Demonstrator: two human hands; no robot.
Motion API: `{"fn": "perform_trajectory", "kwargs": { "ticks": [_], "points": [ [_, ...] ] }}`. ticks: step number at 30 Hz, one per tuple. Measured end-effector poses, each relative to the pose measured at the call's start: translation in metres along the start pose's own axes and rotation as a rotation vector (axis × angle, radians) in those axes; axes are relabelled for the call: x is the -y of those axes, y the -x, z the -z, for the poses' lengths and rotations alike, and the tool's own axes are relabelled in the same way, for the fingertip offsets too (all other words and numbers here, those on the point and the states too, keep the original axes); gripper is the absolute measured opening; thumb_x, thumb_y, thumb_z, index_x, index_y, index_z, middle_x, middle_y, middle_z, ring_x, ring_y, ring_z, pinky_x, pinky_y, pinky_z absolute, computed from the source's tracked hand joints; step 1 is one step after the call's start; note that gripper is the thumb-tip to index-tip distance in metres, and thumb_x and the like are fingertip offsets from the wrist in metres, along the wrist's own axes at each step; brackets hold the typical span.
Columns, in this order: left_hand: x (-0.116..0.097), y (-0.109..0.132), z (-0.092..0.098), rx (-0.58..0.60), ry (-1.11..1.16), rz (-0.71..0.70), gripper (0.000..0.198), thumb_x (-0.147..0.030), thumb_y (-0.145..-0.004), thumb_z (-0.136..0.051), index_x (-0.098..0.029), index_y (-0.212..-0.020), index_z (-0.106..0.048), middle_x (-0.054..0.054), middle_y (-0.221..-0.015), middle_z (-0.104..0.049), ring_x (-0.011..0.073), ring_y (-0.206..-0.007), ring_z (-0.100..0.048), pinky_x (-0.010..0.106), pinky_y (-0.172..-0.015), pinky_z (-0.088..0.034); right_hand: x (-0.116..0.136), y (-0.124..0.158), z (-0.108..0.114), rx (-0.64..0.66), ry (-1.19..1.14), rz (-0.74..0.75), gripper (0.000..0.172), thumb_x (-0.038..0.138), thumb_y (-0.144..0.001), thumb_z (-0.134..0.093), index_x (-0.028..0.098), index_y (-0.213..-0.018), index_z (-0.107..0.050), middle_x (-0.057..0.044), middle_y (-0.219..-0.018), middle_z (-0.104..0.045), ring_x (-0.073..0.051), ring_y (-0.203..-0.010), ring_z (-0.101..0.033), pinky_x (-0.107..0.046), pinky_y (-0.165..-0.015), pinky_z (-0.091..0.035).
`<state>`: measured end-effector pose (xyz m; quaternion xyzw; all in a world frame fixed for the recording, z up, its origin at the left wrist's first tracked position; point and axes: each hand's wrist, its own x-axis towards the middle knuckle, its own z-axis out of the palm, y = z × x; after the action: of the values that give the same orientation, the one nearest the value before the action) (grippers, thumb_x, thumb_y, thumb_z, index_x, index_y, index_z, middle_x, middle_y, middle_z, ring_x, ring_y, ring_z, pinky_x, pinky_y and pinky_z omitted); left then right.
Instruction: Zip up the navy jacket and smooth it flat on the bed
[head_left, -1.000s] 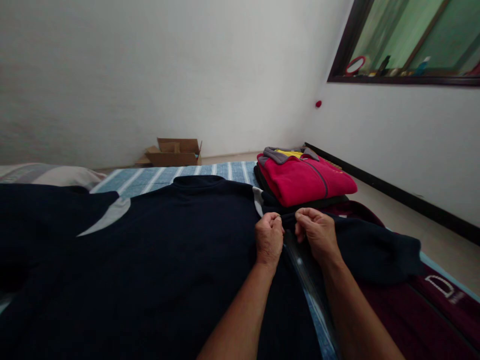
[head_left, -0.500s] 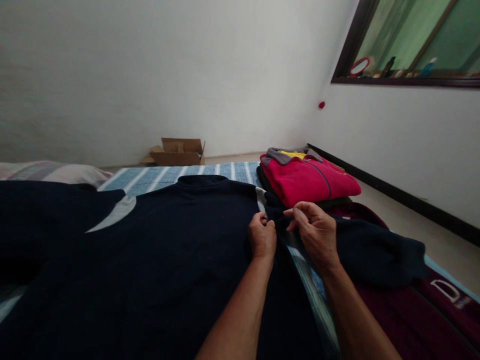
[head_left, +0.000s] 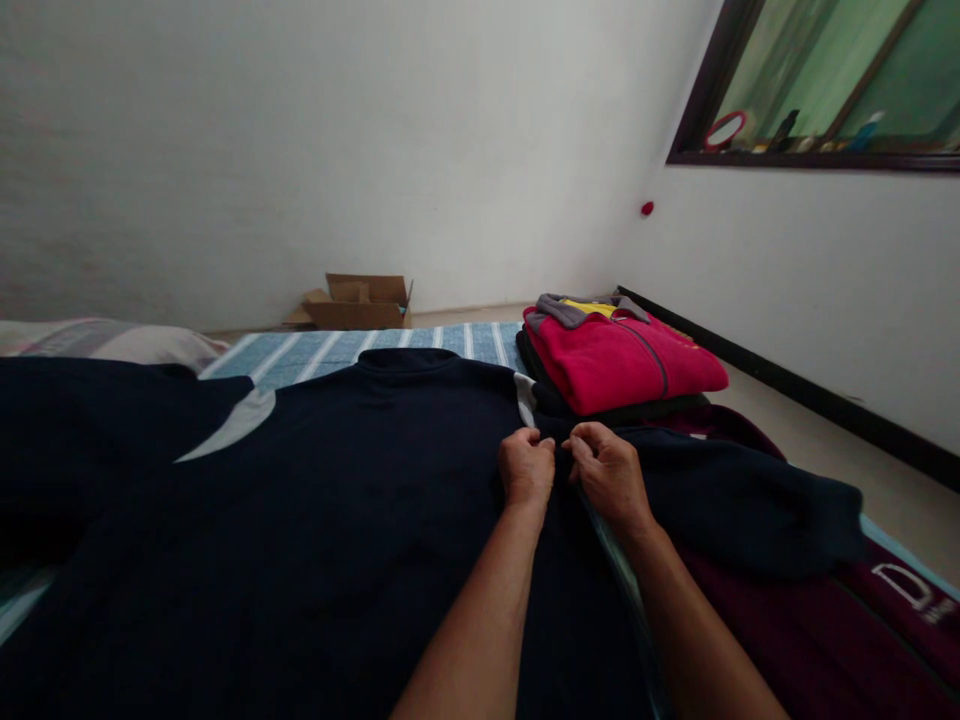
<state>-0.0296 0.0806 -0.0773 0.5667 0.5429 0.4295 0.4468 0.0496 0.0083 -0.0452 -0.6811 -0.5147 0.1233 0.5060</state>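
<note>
A dark navy sweater (head_left: 337, 500) lies spread flat, front down or up cannot be told, across a bed (head_left: 360, 350) covered in a blue striped sheet. Its collar points toward the far wall and its right sleeve (head_left: 750, 500) stretches out to the right, over a maroon garment (head_left: 847, 620).

Both hands meet at the sweater's right shoulder seam, where the sleeve joins the body. The left hand (head_left: 527, 468) is curled closed, its fingers (head_left: 536, 440) pinching a small fold of the navy cloth. The right hand (head_left: 609, 475) sits just beside it, fingers bent and also nipping the cloth at the seam. Holding the two sides of the seam so close together probably gives a firm line along which the sleeve can be turned or straightened.

Just beyond the hands, a folded red fleece (head_left: 622, 360) tops a small stack of folded clothes, kept at the bed's far right corner, apart from the spread sweater. A pillow (head_left: 112, 340) shows at the left edge.

The room has plain white walls, a cardboard box (head_left: 360, 303) on the floor by the far wall, and a dark-framed window (head_left: 825, 80) on the right.
</note>
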Motion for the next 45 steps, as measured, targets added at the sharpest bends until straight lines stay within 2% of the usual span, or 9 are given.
{"fn": "perform_trajectory", "kwargs": {
  "ticks": [8,14,18,22,29,35,45],
  "points": [
    [0.001,0.001,0.002,0.019,0.079,0.008,0.007,-0.015,-0.062,-0.060,-0.015,-0.066,-0.066,0.001,-0.060,-0.064,0.0121,-0.056,-0.056,0.021,-0.050,-0.037,-0.006,-0.003,-0.006,0.026,0.087,0.024,0.017,0.029,-0.080,-0.043,0.020,-0.076,-0.057,-0.001,-0.066,-0.062,-0.013,-0.050,-0.053,-0.022,-0.049,-0.038],
    [-0.001,0.002,0.004,0.065,0.163,0.018,0.010,-0.015,-0.061,-0.058,-0.014,-0.067,-0.066,-0.002,-0.056,-0.060,0.0099,-0.051,-0.051,0.020,-0.049,-0.038,-0.005,-0.007,-0.009,0.068,0.194,0.058,0.017,0.028,-0.079,-0.043,0.021,-0.075,-0.059,-0.001,-0.065,-0.061,-0.016,-0.064,-0.058,-0.024,-0.062,-0.041],
    [-0.004,0.004,0.006,0.087,0.189,0.019,0.010,-0.015,-0.061,-0.055,-0.013,-0.063,-0.065,-0.003,-0.054,-0.057,0.0093,-0.049,-0.050,0.020,-0.047,-0.036,-0.005,-0.010,-0.012,0.080,0.215,0.073,0.019,0.027,-0.080,-0.043,0.021,-0.075,-0.060,-0.002,-0.066,-0.062,-0.017,-0.066,-0.060,-0.024,-0.066,-0.041],
    [-0.007,0.006,0.007,0.102,0.217,0.026,0.010,-0.015,-0.060,-0.055,-0.012,-0.062,-0.065,-0.003,-0.054,-0.057,0.0091,-0.049,-0.049,0.019,-0.046,-0.035,-0.006,-0.011,-0.013,0.068,0.226,0.066,0.020,0.027,-0.079,-0.043,0.021,-0.074,-0.061,-0.002,-0.065,-0.063,-0.017,-0.065,-0.060,-0.024,-0.065,-0.041],
    [-0.005,0.005,0.006,0.093,0.203,0.027,0.021,-0.012,-0.059,-0.057,-0.012,-0.075,-0.071,0.002,-0.060,-0.063,0.0125,-0.056,-0.056,0.021,-0.052,-0.041,-0.008,-0.012,-0.015,0.054,0.244,0.059,0.020,0.025,-0.080,-0.044,0.020,-0.076,-0.063,-0.003,-0.070,-0.066,-0.017,-0.069,-0.062,-0.023,-0.067,-0.041],
    [-0.001,0.002,0.004,0.076,0.183,-0.013,0.018,-0.010,-0.059,-0.058,-0.015,-0.070,-0.071,0.003,-0.061,-0.066,0.0162,-0.064,-0.061,0.024,-0.059,-0.045,-0.012,-0.013,-0.015,0.048,0.305,0.084,0.022,0.025,-0.081,-0.045,0.022,-0.078,-0.066,-0.003,-0.071,-0.067,-0.017,-0.068,-0.062,-0.022,-0.061,-0.039],
    [-0.002,0.004,0.007,0.076,0.154,-0.100,0.017,-0.008,-0.059,-0.057,-0.017,-0.066,-0.070,0.005,-0.070,-0.067,0.0168,-0.070,-0.061,0.025,-0.065,-0.046,-0.007,-0.012,-0.016,0.079,0.518,0.115,0.023,0.024,-0.084,-0.040,0.020,-0.078,-0.063,-0.005,-0.067,-0.066,-0.018,-0.063,-0.061,-0.023,-0.056,-0.033]
  ]
}}
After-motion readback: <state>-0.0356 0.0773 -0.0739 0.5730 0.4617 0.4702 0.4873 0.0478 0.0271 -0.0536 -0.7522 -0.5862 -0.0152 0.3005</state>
